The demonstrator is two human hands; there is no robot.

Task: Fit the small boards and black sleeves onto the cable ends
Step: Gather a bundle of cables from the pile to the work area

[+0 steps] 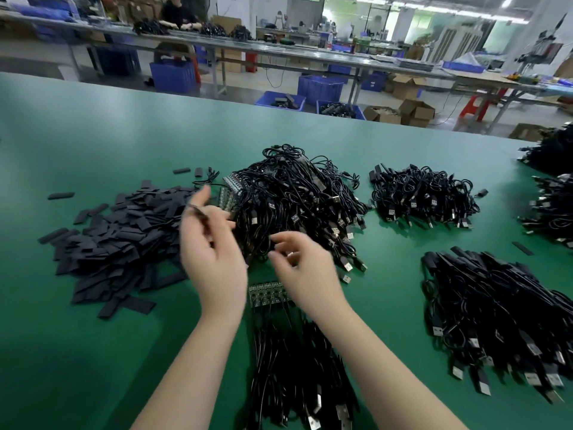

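- Closest to the person, a bundle of black cables [297, 377] lies on the green table [93, 352], plugs toward the near edge.
- Just beyond it, a strip of small boards [267, 293] rests flat between the two wrists.
- The left hand [214, 256] is raised and blurred, pinching something thin and dark; what it is I cannot tell.
- The right hand [302, 268] has curled fingers at the near edge of the big cable heap [297, 200]; whether it grips a cable is unclear.
- Left of the hands sits a pile of black sleeves [117, 243].
- Further right lie two more cable piles [424, 193], [496, 311].
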